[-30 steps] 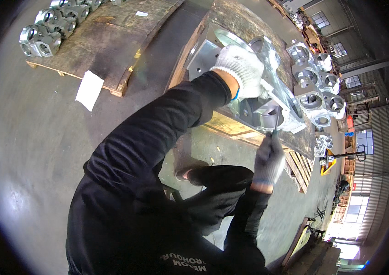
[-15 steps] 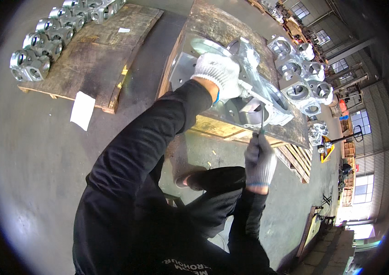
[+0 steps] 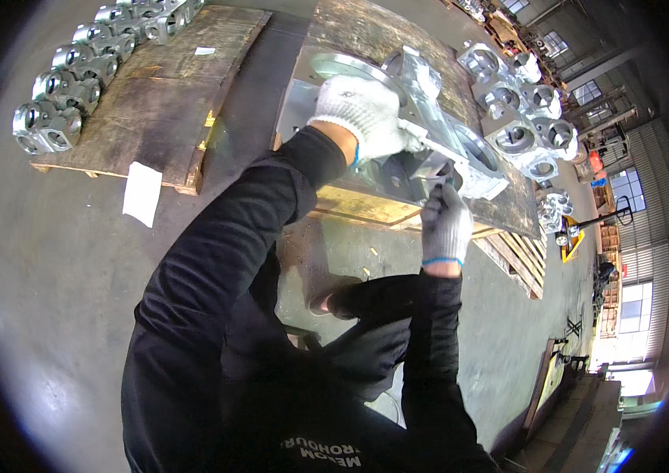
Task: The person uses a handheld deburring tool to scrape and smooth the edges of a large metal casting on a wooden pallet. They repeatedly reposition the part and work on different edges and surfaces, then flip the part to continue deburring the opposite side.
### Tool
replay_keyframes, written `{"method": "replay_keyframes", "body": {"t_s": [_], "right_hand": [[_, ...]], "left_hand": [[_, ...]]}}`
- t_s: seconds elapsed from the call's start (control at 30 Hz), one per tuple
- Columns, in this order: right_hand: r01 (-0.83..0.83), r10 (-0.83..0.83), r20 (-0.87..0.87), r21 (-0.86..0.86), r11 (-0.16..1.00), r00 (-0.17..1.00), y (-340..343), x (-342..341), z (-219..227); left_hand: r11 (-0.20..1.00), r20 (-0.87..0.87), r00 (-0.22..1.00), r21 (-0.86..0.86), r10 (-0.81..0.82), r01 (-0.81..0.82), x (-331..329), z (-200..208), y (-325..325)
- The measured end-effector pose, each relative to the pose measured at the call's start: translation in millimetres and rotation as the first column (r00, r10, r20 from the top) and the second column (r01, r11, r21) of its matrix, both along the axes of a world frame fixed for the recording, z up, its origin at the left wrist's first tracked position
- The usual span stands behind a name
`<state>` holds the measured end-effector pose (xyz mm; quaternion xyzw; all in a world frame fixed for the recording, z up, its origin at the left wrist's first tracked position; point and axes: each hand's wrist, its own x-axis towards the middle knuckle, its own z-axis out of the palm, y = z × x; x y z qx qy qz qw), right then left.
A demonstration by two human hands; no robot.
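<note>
A large silvery machined metal casting [image 3: 476,150] with round bores and a flanged ring lies on the wooden table in front of me. My left hand [image 3: 362,114], in a white knit glove, lies over its near left part, with the fingers bent down onto the metal. My right hand [image 3: 445,221], gloved too, is closed at the casting's near edge, beside an open bore. Between its fingers is a thin rod-like hand tool [image 3: 448,171]. Most of the tool is hidden by the glove and the bore, so its exact kind does not show.
The worn wooden table [image 3: 350,27] bears more castings [image 3: 512,134] on its right. At left, a low wooden pallet [image 3: 153,102] carries a row of similar castings [image 3: 54,87], with a paper sheet [image 3: 142,193] hanging at its edge. A yellow pallet jack [image 3: 571,236] stands right.
My right hand has moved up and closer to the casting, and the tool has gone deeper toward the bore. My left hand has shifted slightly left and up in the picture, still on the casting.
</note>
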<state>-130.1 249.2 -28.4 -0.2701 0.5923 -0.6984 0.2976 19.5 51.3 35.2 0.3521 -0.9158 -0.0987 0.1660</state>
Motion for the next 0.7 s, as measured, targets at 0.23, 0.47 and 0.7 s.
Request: {"method": "replay_keyframes", "body": {"t_s": [0.23, 0.47, 0.7], "right_hand": [[0.131, -0.145, 0.318, 0.065, 0.989, 0.937, 14.7, 3.6, -3.9], [0.009, 0.133, 0.603, -0.226, 0.974, 0.787, 21.8, 2.5, 3.2], [0.066, 0.477, 0.788, -0.541, 0.839, 0.389, 24.6, -5.6, -0.1]], "left_hand": [[0.993, -0.068, 0.998, -0.117, -0.012, 0.004, 6.1, 4.3, 0.8], [0.999, 0.03, 0.999, -0.044, 0.013, -0.012, 1.7, 12.1, 8.1], [0.998, 0.124, 0.992, -0.057, 0.008, 0.0, -5.6, 9.6, 1.9]]}}
